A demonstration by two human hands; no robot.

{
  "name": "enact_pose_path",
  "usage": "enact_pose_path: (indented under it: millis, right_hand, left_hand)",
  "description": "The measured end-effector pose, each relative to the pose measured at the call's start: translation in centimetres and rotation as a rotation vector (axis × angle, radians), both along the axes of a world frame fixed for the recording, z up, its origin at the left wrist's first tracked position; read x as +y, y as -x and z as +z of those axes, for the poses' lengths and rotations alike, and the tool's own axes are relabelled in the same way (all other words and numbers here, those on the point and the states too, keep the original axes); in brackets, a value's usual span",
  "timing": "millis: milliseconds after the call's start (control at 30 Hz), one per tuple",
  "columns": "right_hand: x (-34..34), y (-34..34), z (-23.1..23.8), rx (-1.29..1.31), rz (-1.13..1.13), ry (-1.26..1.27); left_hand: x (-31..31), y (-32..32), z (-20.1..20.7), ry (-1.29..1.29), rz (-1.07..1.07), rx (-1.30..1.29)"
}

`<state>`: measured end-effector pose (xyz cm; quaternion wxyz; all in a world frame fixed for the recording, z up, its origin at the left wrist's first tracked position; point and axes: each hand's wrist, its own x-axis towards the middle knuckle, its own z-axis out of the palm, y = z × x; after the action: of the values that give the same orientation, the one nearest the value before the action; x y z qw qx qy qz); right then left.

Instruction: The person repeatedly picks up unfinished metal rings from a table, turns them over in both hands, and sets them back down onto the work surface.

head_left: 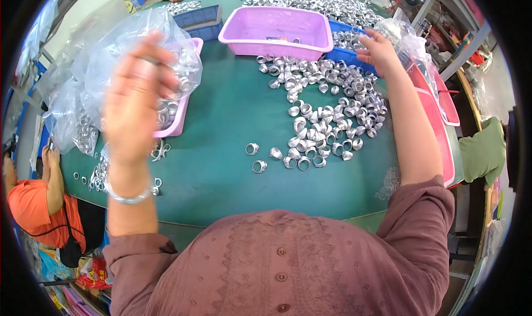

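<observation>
My left hand [136,103] is raised over the left side of the table, in front of a clear plastic bag [91,58] and a pink basket [180,117] with silver rings in it. Motion smears its fingers; a greyish patch shows among them, too blurred to name. My right hand [379,53], fingers apart and holding nothing, hovers by a blue bin [350,56] partly filled with rings. Between my arms, a heap of chunky silver metal rings [318,130] spreads over the green tabletop [221,105]. A few rings [259,166] lie apart at its near left.
A purple basket [266,48] with a few small items stands behind the heap, beside a grey-blue bin [202,32]. More metal pieces [310,0] cover the far table. Red baskets [435,133] line the right edge. A person in orange [39,202] works at the left.
</observation>
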<state>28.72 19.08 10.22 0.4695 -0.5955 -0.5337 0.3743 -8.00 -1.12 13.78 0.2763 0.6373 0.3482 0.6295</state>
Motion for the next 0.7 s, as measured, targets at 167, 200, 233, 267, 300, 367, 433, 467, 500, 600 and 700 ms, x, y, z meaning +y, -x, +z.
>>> enact_pose_path:
  millis: [167,200,233,267,300,367,433,467,500,600,700]
  right_hand:
    - [-4.1,3.2,-4.8,-0.520,0.503,-0.153]
    - [-5.0,4.1,-5.8,-0.623,0.588,-0.246]
    - [-6.1,5.2,-5.9,-0.702,0.651,-0.229]
    - [-7.1,6.6,-5.7,-0.776,0.725,-0.225]
    - [-7.8,7.5,-5.6,-0.848,0.743,-0.231]
    - [-8.5,7.6,-6.4,-1.038,0.734,-0.289]
    - [-9.2,8.2,-6.4,-1.074,0.743,-0.285]
    - [-9.2,8.1,-6.7,-1.077,0.735,-0.278]
    - [-9.1,7.5,-7.4,-1.077,0.697,-0.280]
    - [-9.3,5.9,-8.8,-0.998,0.663,-0.317]
    - [-10.1,6.9,-8.8,-0.931,0.588,-0.403]
  left_hand:
    - [2.9,8.3,7.0,-0.411,0.508,0.333]
    - [3.9,9.9,7.5,-0.285,0.620,0.430]
    - [4.5,11.4,7.8,-0.155,0.736,0.528]
    - [4.1,13.0,7.8,-0.160,0.759,0.538]
    - [4.4,14.3,7.3,0.046,0.731,0.704]
    - [5.7,14.2,5.8,0.248,0.668,0.858]
    - [5.0,14.0,5.1,-0.118,0.775,0.864]
    - [4.9,12.6,5.1,-0.121,0.766,0.861]
    - [5.1,9.5,4.8,-0.300,0.800,0.783]
    - [3.2,-0.3,2.7,-0.531,0.661,0.661]
    - [3.1,-5.7,-2.7,-0.434,0.225,0.772]
